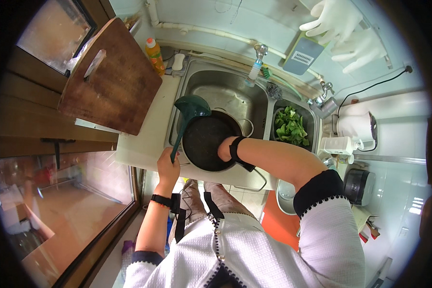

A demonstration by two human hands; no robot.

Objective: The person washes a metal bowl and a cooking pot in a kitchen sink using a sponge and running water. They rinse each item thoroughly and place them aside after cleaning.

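My left hand grips the handle of a dark green ladle, whose bowl hangs over the left rim of a dark round pan. The pan is at the front edge of the sink, overlapping the large steel basin. Only the heel of my right hand shows, against the pan's right side; its fingers are hidden, and I cannot tell what they touch. Behind the pan, a metal loop handle and a pale rim stick out.
Leafy greens fill the small right basin. A wooden cutting board leans at the left, near an orange bottle. A tap overhangs the large basin. White gloves and a grater hang on the wall.
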